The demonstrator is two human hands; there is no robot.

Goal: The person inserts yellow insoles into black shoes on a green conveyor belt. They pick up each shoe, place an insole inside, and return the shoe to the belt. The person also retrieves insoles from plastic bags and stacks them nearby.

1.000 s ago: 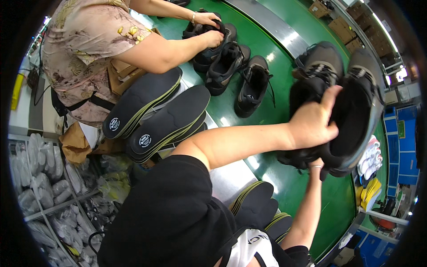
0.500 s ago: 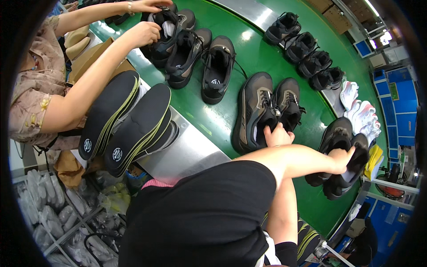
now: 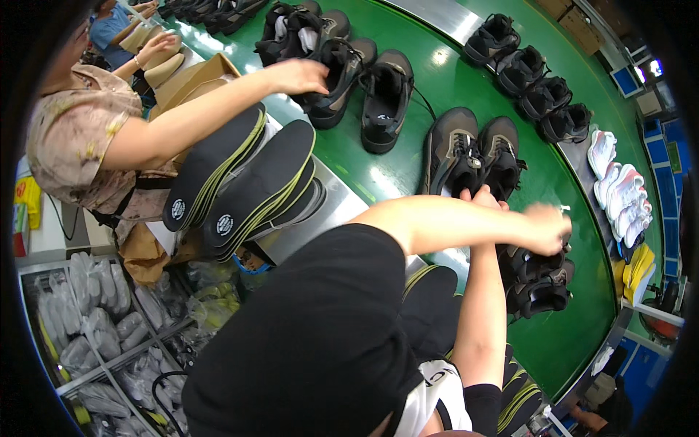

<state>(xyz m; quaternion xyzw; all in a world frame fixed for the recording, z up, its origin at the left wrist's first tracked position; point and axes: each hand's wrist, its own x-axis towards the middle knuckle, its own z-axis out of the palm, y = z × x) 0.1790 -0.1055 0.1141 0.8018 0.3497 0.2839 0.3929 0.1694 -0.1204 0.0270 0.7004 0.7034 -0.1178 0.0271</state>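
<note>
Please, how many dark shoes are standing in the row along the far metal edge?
4. Along the metal edge, from the top downward: the first shoe, the second shoe, the third shoe, and the fourth shoe, nearest the white items. None seems hidden in this row.

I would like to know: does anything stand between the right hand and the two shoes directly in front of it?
Nothing visible does: the right hand is at the heel ends of the shoes. The left forearm crosses over the right arm, below that hand.
</note>
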